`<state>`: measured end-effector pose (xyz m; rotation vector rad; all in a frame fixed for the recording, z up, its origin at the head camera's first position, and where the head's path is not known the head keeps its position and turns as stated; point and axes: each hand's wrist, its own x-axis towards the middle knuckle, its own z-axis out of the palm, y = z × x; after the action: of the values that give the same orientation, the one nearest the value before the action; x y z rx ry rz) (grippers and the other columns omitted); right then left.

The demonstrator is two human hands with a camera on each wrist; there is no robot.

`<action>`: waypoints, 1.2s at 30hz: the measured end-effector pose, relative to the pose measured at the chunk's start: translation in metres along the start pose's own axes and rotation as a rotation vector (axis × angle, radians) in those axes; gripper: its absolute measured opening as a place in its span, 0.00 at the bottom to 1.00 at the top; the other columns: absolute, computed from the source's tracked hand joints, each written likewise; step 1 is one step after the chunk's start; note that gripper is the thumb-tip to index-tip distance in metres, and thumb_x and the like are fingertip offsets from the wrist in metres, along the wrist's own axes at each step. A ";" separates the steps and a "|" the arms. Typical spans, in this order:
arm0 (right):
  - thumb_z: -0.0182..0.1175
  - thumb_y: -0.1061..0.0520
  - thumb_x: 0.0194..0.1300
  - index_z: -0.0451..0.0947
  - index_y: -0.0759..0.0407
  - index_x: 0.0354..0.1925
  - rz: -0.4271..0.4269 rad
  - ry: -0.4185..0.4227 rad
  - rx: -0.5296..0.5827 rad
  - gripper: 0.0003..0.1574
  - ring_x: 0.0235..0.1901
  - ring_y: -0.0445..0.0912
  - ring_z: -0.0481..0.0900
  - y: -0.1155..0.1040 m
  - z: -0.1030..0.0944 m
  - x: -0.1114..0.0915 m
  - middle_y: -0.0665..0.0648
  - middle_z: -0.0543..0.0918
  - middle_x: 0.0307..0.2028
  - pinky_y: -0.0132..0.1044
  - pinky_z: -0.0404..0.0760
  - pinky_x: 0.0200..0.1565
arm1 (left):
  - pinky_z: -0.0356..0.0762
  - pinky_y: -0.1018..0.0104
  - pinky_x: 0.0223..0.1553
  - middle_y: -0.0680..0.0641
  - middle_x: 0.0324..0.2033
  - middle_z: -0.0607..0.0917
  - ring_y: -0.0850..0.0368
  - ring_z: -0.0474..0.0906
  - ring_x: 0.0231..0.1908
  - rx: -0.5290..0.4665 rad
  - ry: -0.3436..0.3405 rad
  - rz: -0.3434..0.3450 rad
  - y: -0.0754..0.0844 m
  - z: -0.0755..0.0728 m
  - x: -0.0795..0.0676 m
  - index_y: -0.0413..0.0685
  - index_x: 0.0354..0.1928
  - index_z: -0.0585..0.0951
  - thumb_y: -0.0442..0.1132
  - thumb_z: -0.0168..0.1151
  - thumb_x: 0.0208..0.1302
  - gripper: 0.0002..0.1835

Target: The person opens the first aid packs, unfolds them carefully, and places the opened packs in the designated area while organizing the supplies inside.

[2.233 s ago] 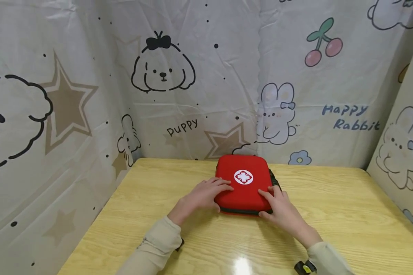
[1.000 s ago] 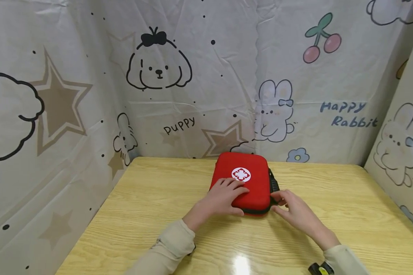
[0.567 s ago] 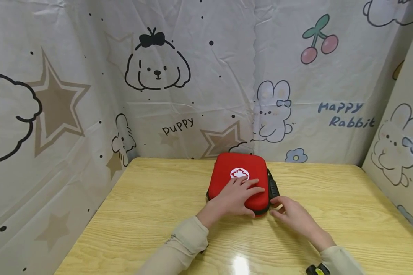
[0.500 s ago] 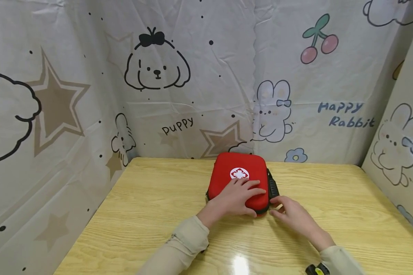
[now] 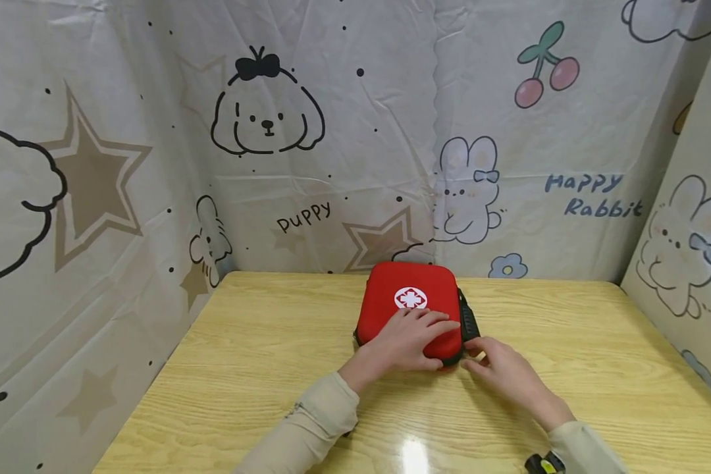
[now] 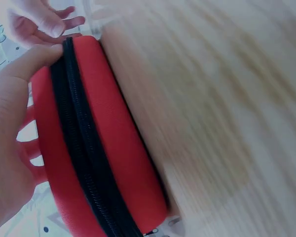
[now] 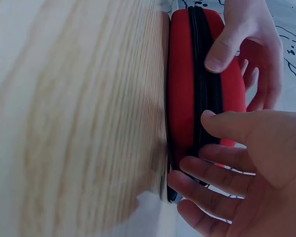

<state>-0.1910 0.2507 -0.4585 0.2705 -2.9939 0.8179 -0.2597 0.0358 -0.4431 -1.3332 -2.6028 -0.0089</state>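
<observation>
– Here the red case (image 5: 410, 297) is laid on the table (image 5: 261, 355), topped by the left hand (image 5: 411, 339), fingers spread!
– And the right hand (image 5: 503, 372)?
– Held at the case's near right corner, fingers parted; nothing gripped by either!

light wood table (image 5: 237, 349) | pale cloth backdrop (image 5: 385, 39) behind | puppy print (image 5: 266, 125) | cherry print (image 5: 530, 93)

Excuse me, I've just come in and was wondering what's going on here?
A person is handling a red case with a white cross emblem, which lies flat on a wooden table. The left hand rests across its lid. The right hand is at the near right corner, just below a black strap; whether it grips anything there is unclear. The lid is down, and the visible zip looks closed.
</observation>
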 end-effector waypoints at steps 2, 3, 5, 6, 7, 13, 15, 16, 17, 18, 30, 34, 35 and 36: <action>0.67 0.52 0.64 0.81 0.61 0.52 -0.001 0.008 -0.009 0.21 0.35 0.42 0.82 -0.001 0.000 0.000 0.58 0.85 0.47 0.42 0.83 0.39 | 0.72 0.59 0.61 0.60 0.67 0.72 0.59 0.71 0.63 -0.008 0.029 0.009 -0.001 0.000 -0.001 0.71 0.73 0.63 0.61 0.62 0.62 0.38; 0.67 0.52 0.64 0.80 0.61 0.52 -0.002 0.012 -0.010 0.22 0.35 0.42 0.82 -0.002 0.000 0.001 0.58 0.85 0.47 0.42 0.83 0.39 | 0.72 0.59 0.61 0.59 0.67 0.72 0.59 0.72 0.62 -0.011 0.047 0.015 -0.001 0.000 -0.002 0.70 0.73 0.63 0.60 0.62 0.62 0.38; 0.67 0.51 0.64 0.80 0.61 0.53 -0.004 0.020 -0.008 0.22 0.35 0.42 0.82 -0.003 0.000 0.001 0.58 0.85 0.47 0.42 0.83 0.38 | 0.73 0.60 0.60 0.58 0.65 0.73 0.59 0.73 0.61 -0.013 0.080 0.024 -0.002 -0.001 -0.003 0.69 0.72 0.65 0.59 0.63 0.62 0.36; 0.67 0.51 0.64 0.80 0.61 0.52 -0.006 0.022 -0.005 0.22 0.35 0.42 0.82 -0.004 0.000 0.002 0.58 0.85 0.47 0.42 0.83 0.38 | 0.74 0.60 0.60 0.58 0.65 0.74 0.59 0.73 0.61 -0.015 0.096 0.028 -0.003 -0.001 -0.003 0.68 0.71 0.66 0.59 0.63 0.62 0.35; 0.66 0.51 0.64 0.80 0.60 0.52 -0.011 0.021 -0.001 0.21 0.35 0.42 0.82 -0.005 0.001 0.003 0.58 0.86 0.46 0.42 0.82 0.38 | 0.74 0.60 0.60 0.58 0.64 0.75 0.59 0.74 0.60 -0.014 0.110 0.031 -0.004 -0.001 -0.004 0.68 0.71 0.67 0.58 0.63 0.62 0.34; 0.65 0.51 0.66 0.80 0.55 0.45 -0.028 0.022 -0.033 0.12 0.31 0.40 0.80 -0.008 0.004 0.005 0.51 0.85 0.35 0.40 0.80 0.36 | 0.78 0.66 0.55 0.57 0.60 0.78 0.60 0.77 0.57 -0.012 0.166 0.056 -0.008 -0.004 -0.006 0.66 0.66 0.73 0.56 0.63 0.62 0.29; 0.64 0.51 0.67 0.79 0.53 0.42 -0.027 0.032 -0.050 0.09 0.28 0.39 0.78 -0.009 0.005 0.006 0.48 0.84 0.30 0.38 0.78 0.33 | 0.78 0.68 0.53 0.57 0.59 0.78 0.61 0.77 0.56 -0.013 0.188 0.064 -0.009 -0.004 -0.007 0.66 0.64 0.75 0.56 0.63 0.62 0.28; 0.64 0.51 0.67 0.78 0.53 0.41 -0.025 0.034 -0.054 0.08 0.26 0.39 0.77 -0.010 0.006 0.007 0.47 0.82 0.27 0.37 0.76 0.30 | 0.79 0.69 0.52 0.57 0.59 0.79 0.61 0.77 0.56 -0.011 0.198 0.067 -0.009 -0.005 -0.008 0.66 0.64 0.76 0.56 0.63 0.62 0.27; 0.64 0.51 0.67 0.78 0.52 0.41 -0.024 0.034 -0.056 0.08 0.25 0.39 0.75 -0.010 0.006 0.007 0.47 0.81 0.25 0.36 0.74 0.28 | 0.79 0.69 0.51 0.57 0.59 0.79 0.61 0.77 0.56 -0.012 0.206 0.071 -0.010 -0.005 -0.009 0.67 0.63 0.76 0.55 0.62 0.62 0.26; 0.64 0.51 0.67 0.77 0.52 0.40 -0.022 0.033 -0.059 0.08 0.23 0.39 0.74 -0.011 0.006 0.007 0.46 0.79 0.23 0.35 0.72 0.27 | 0.79 0.69 0.50 0.57 0.59 0.79 0.61 0.77 0.56 -0.011 0.213 0.074 -0.011 -0.005 -0.010 0.67 0.63 0.77 0.55 0.62 0.62 0.26; 0.66 0.52 0.64 0.78 0.56 0.44 0.014 -0.003 -0.057 0.13 0.25 0.42 0.75 -0.017 -0.003 0.011 0.50 0.80 0.25 0.38 0.72 0.27 | 0.81 0.71 0.33 0.55 0.58 0.79 0.60 0.79 0.53 -0.055 0.363 0.040 -0.025 -0.023 -0.021 0.67 0.66 0.73 0.55 0.61 0.63 0.28; 0.66 0.50 0.64 0.78 0.55 0.49 0.021 -0.011 -0.052 0.18 0.29 0.42 0.79 -0.015 -0.002 0.013 0.51 0.84 0.30 0.40 0.76 0.29 | 0.80 0.70 0.30 0.54 0.57 0.80 0.59 0.80 0.52 -0.050 0.412 0.021 -0.032 -0.031 -0.027 0.67 0.65 0.74 0.54 0.62 0.62 0.28; 0.66 0.50 0.64 0.78 0.56 0.50 0.020 -0.016 -0.045 0.18 0.29 0.42 0.79 -0.014 -0.002 0.013 0.51 0.84 0.30 0.40 0.76 0.30 | 0.80 0.69 0.30 0.53 0.57 0.80 0.59 0.80 0.52 -0.054 0.416 0.017 -0.033 -0.033 -0.029 0.67 0.65 0.74 0.54 0.63 0.62 0.28; 0.66 0.50 0.64 0.79 0.56 0.49 0.021 -0.020 -0.039 0.18 0.29 0.42 0.78 -0.013 -0.002 0.014 0.51 0.84 0.30 0.40 0.75 0.30 | 0.81 0.68 0.30 0.53 0.57 0.79 0.59 0.80 0.52 -0.061 0.418 0.014 -0.035 -0.035 -0.030 0.66 0.65 0.74 0.54 0.63 0.62 0.28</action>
<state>-0.2025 0.2384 -0.4489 0.2480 -3.0324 0.7624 -0.2639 -0.0125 -0.4111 -1.2146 -2.2553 -0.3299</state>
